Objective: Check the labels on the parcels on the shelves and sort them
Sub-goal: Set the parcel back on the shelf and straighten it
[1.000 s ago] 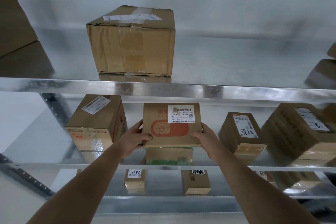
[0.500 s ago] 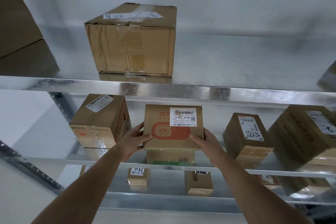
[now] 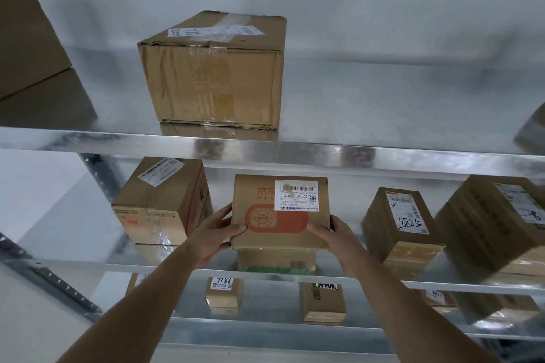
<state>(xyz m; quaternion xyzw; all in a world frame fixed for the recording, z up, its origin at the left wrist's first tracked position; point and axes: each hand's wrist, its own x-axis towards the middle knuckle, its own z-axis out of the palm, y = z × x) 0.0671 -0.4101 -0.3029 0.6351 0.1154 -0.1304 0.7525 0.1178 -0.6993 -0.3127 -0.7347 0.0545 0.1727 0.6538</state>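
The left hand (image 3: 213, 231) gripped the left edge of a small parcel (image 3: 280, 215), with the thumb on its top face and the other fingers curled under it. The right hand (image 3: 334, 234) gripped the right edge in the same way. The parcel was held between both hands at the middle shelf (image 3: 73, 264), tilted so that its top face turned to the camera. On this face there was a white label (image 3: 296, 195) with a barcode and the text "J4-J06", and below it an orange print with a dog face. Just under the parcel a lower box (image 3: 275, 261) with a green strip stood on the shelf; I cannot tell if the parcel touched it.

To the left on the same shelf stood a taped box (image 3: 160, 203) with a label on top. To the right stood a box with "5288" (image 3: 402, 224) written by hand, and a bigger box (image 3: 498, 221) at the far right. On the upper shelf (image 3: 88, 140) a large box (image 3: 213, 74) stood above the hands, and one more box (image 3: 29, 47) was at the left edge. On the bottom shelf (image 3: 265, 328) were small boxes, one marked "7786" (image 3: 223, 293).
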